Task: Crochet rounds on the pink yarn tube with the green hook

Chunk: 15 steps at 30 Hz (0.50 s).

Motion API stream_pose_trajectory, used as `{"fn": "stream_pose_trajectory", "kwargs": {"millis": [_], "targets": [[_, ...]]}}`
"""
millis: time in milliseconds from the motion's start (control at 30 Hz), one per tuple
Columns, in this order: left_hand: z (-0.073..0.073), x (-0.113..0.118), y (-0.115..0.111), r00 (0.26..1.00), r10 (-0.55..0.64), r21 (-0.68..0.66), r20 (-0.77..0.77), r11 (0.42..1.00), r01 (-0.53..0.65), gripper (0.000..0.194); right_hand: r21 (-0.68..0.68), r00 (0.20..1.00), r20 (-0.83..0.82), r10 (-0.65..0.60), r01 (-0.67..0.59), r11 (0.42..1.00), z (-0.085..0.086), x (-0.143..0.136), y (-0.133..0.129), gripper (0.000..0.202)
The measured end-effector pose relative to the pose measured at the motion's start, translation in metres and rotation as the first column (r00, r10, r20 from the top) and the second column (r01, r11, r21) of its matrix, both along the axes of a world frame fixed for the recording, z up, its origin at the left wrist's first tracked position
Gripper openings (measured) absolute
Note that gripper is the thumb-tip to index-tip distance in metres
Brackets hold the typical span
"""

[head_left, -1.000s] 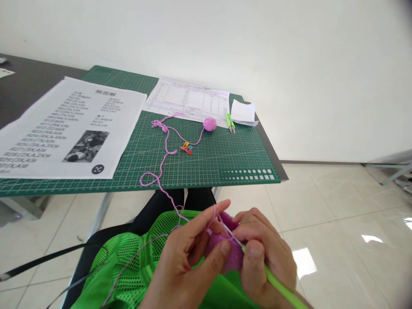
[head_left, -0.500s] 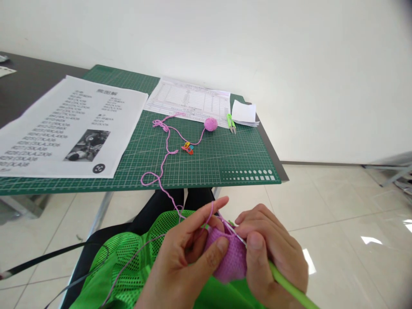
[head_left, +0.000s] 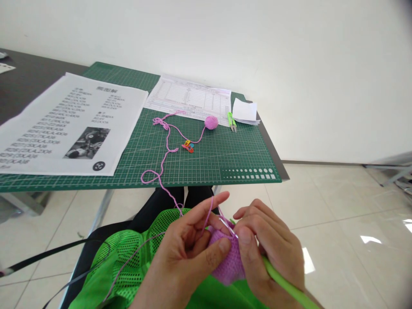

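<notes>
A rounded pink crocheted piece (head_left: 229, 264) is pinched between the thumb and fingers of my left hand (head_left: 189, 253), and pink yarn loops over that hand's raised index finger. My right hand (head_left: 268, 249) is closed round a crochet hook (head_left: 283, 284) with a green handle. The hook's metal tip lies at the top edge of the crocheted piece, with yarn at it. From the lap, a strand of pink yarn (head_left: 162, 165) runs up onto the green cutting mat, where a small pink ball (head_left: 211, 122) sits.
On the green cutting mat (head_left: 199, 165) lie a large printed sheet (head_left: 86, 107), a printed form (head_left: 189, 98), green-handled snips (head_left: 231, 122), white paper slips (head_left: 244, 110) and colourful stitch markers (head_left: 188, 146). The mat's near edge is just beyond my hands. A white wall stands behind.
My right hand has shifted slightly left and up, and the hook's tip with it. The index finger of my left hand is a little higher. The view has moved slightly.
</notes>
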<state>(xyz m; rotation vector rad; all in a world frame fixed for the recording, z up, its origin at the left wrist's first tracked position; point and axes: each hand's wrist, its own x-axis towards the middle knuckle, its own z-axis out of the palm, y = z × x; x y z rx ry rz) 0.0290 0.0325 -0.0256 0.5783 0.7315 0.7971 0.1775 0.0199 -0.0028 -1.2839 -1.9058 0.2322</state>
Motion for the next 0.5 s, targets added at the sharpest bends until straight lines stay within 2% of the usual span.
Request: {"fn": "stream_pose_trajectory", "kwargs": {"millis": [200, 333, 400, 500], "targets": [[0.003, 0.006, -0.002, 0.997, 0.074, -0.035, -0.017, 0.997, -0.074, 0.050, -0.017, 0.996, -0.028, -0.084, 0.083, 0.996, -0.002, -0.005, -0.004, 0.023], [0.009, 0.010, -0.009, 0.988, 0.147, -0.045, -0.040, 0.988, -0.148, 0.048, 0.038, 0.987, -0.112, -0.117, 0.122, 0.992, -0.008, -0.007, -0.005, 0.025], [0.010, 0.009, -0.010, 0.989, 0.144, -0.052, -0.024, 0.988, -0.145, 0.047, 0.051, 0.983, -0.157, -0.100, 0.109, 0.993, -0.010, -0.007, -0.005, 0.028], [0.011, 0.005, -0.008, 0.997, 0.071, -0.076, 0.043, 0.995, -0.067, 0.046, 0.030, 0.948, -0.317, -0.007, 0.017, 0.999, -0.009, -0.006, -0.004, 0.032]]}}
